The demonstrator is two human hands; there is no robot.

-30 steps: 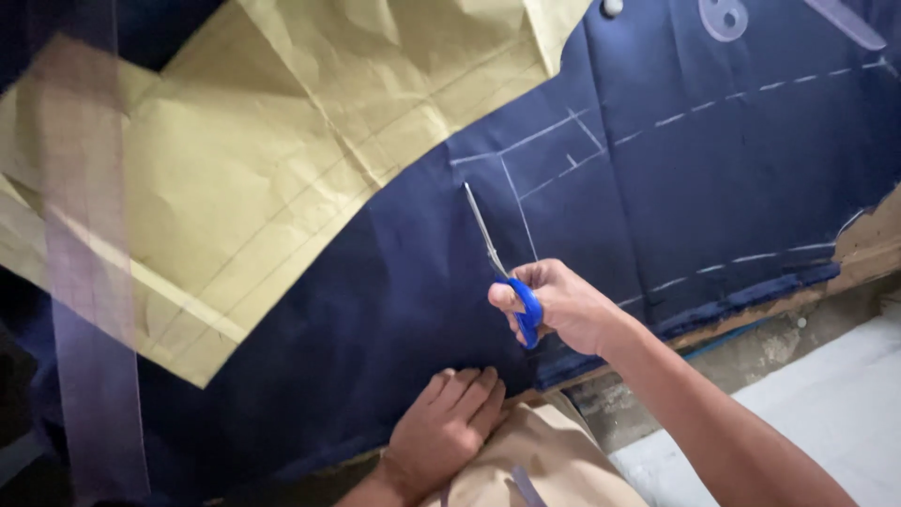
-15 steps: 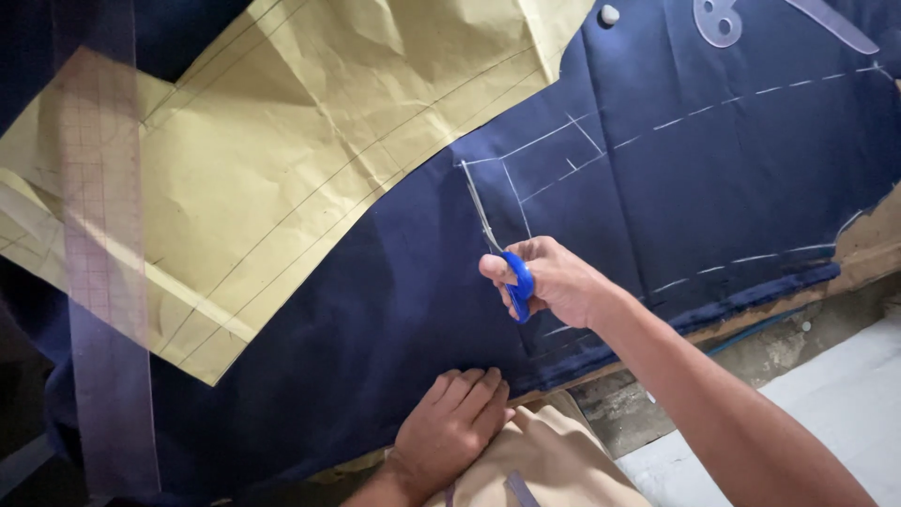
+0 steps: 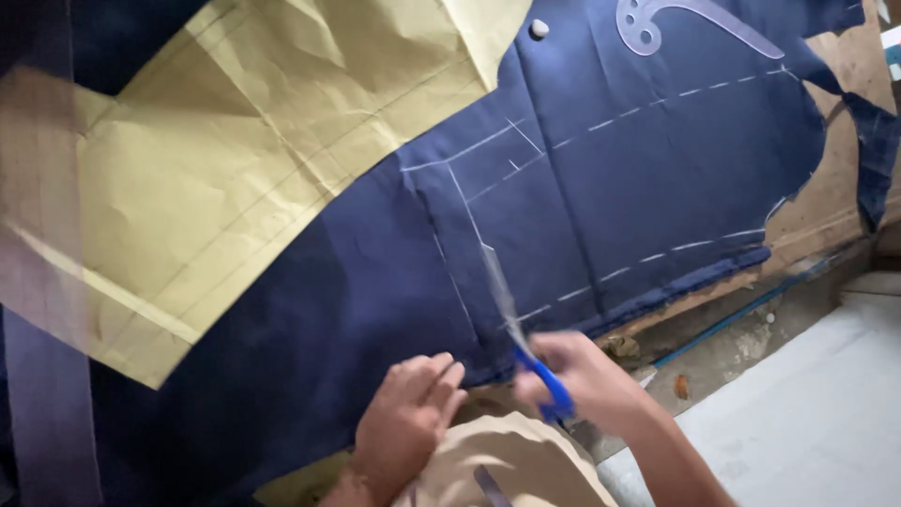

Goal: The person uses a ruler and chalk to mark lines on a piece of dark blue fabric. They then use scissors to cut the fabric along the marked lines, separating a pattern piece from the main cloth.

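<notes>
Dark navy fabric (image 3: pixel 657 178) with white chalk lines lies spread over a worktable. My right hand (image 3: pixel 587 380) grips blue-handled scissors (image 3: pixel 521 338), blades pointing up along a chalk line near the cloth's near edge; hand and scissors are blurred. My left hand (image 3: pixel 408 427) rests flat on the fabric just left of the scissors, fingers together. A large creased yellow paper pattern (image 3: pixel 235 160) lies on the cloth at upper left.
A clear curved ruler (image 3: pixel 676 19) and a small white chalk piece (image 3: pixel 539 28) sit on the fabric at the top. A translucent straight ruler (image 3: pixel 42 282) runs down the left side. Bare wooden table edge (image 3: pixel 835 202) shows at right, pale floor (image 3: pixel 807 422) below.
My right hand with the scissors has drawn back toward me, down along the chalk line to the fabric's near edge. The view has shifted slightly; my left hand stays put.
</notes>
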